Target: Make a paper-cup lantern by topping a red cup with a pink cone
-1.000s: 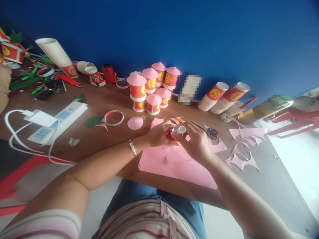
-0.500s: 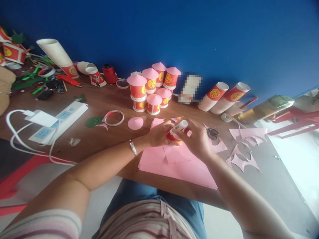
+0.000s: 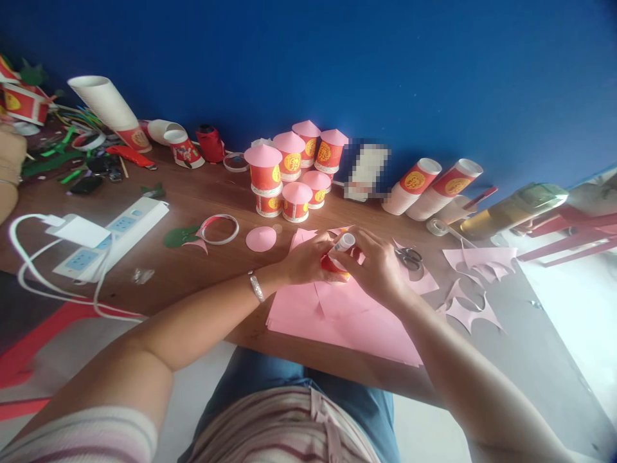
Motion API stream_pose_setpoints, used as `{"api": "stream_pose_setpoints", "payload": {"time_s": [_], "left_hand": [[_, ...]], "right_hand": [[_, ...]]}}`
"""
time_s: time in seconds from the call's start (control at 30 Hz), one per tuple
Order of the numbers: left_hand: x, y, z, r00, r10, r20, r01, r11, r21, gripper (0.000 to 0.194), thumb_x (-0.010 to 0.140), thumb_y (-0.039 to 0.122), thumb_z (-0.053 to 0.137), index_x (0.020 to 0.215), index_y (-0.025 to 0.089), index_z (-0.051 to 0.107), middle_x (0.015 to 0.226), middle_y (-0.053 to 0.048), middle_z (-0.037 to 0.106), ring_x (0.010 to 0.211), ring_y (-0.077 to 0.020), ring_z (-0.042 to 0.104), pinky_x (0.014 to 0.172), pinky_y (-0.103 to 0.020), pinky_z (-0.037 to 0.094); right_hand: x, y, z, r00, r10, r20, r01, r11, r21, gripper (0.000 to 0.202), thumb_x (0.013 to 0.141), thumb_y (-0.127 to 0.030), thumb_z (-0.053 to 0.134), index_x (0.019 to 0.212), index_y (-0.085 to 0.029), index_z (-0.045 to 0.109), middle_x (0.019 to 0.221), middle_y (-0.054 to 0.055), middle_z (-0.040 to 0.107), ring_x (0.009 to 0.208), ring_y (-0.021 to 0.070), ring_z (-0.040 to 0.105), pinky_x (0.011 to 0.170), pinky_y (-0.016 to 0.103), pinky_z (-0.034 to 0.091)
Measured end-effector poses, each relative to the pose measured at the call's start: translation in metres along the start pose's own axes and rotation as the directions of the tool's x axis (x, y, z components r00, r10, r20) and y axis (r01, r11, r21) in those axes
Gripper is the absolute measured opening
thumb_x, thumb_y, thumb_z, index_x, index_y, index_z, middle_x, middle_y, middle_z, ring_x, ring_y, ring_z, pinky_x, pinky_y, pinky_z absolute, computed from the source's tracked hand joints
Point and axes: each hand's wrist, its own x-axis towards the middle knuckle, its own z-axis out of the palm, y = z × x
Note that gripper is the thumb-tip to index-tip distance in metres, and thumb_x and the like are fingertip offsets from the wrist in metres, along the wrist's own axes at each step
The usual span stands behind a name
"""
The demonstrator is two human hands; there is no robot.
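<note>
My left hand (image 3: 307,260) is wrapped round a red paper cup (image 3: 335,270), just above a stack of pink paper (image 3: 347,321). In my right hand (image 3: 378,263) is a white glue stick (image 3: 344,243), tilted over the cup; its lower end is hidden by the fingers and cup. A pink paper cone (image 3: 261,238) lies on the table to the left of my hands. Behind it stand several red cups with pink cone tops (image 3: 290,157). Black scissors (image 3: 409,258) lie to the right of my right hand.
A white power strip (image 3: 116,235) with cables lies at left. Stacked paper cups (image 3: 412,186) lean near the blue wall. Pink paper scraps (image 3: 475,312) and a tape roll (image 3: 438,226) are at right. Another person's hand (image 3: 9,167) shows at the far left edge.
The glue stick has shifted slightly left and down, with my right hand turning over the cup. At the far left, the other person's hand has moved a little.
</note>
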Motion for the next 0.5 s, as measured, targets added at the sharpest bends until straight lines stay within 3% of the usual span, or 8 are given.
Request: {"api": "stream_pose_setpoints", "payload": {"time_s": [0.13, 0.23, 0.37, 0.5], "left_hand": [[0.000, -0.002, 0.001, 1.000, 0.002, 0.009, -0.001, 1.000, -0.023, 0.033, 0.079, 0.042, 0.085, 0.103, 0.024, 0.071, 0.111, -0.007, 0.070, 0.118, -0.0278, 0.062, 0.098, -0.040, 0.058], [0.000, -0.004, 0.002, 1.000, -0.024, 0.009, 0.024, 1.000, -0.018, 0.034, 0.078, 0.044, 0.086, 0.102, 0.023, 0.071, 0.113, -0.008, 0.069, 0.117, -0.0285, 0.063, 0.094, -0.040, 0.059], [-0.002, -0.008, 0.005, 0.999, -0.042, -0.019, 0.042, 0.999, -0.005, 0.050, 0.072, 0.043, 0.091, 0.114, 0.023, 0.070, 0.126, -0.010, 0.067, 0.119, -0.0301, 0.064, 0.097, -0.044, 0.060], [-0.003, -0.006, 0.004, 0.999, -0.043, -0.022, 0.043, 0.999, -0.018, 0.054, 0.075, 0.041, 0.091, 0.122, 0.022, 0.070, 0.136, -0.011, 0.065, 0.130, -0.0306, 0.060, 0.106, -0.046, 0.057]], "right_hand": [[-0.001, -0.004, -0.002, 0.999, 0.017, 0.034, -0.017, 1.000, -0.003, 0.019, 0.098, -0.036, 0.066, 0.087, -0.021, 0.067, 0.083, 0.003, 0.068, 0.065, 0.0151, 0.057, 0.062, 0.029, 0.042], [0.000, -0.005, -0.004, 0.998, 0.051, 0.032, -0.054, 0.995, 0.088, 0.024, 0.096, -0.039, 0.069, 0.082, -0.021, 0.066, 0.077, 0.001, 0.067, 0.063, 0.0144, 0.057, 0.062, 0.028, 0.042], [0.001, -0.001, -0.009, 0.986, 0.156, -0.051, -0.143, 0.969, 0.200, 0.025, 0.091, -0.042, 0.073, 0.079, -0.022, 0.065, 0.069, -0.002, 0.065, 0.061, 0.0141, 0.057, 0.059, 0.028, 0.043], [0.004, 0.008, -0.011, 0.977, 0.174, -0.127, -0.154, 0.976, 0.153, 0.025, 0.088, -0.043, 0.075, 0.080, -0.022, 0.064, 0.069, -0.002, 0.066, 0.060, 0.0145, 0.056, 0.058, 0.028, 0.042]]}}
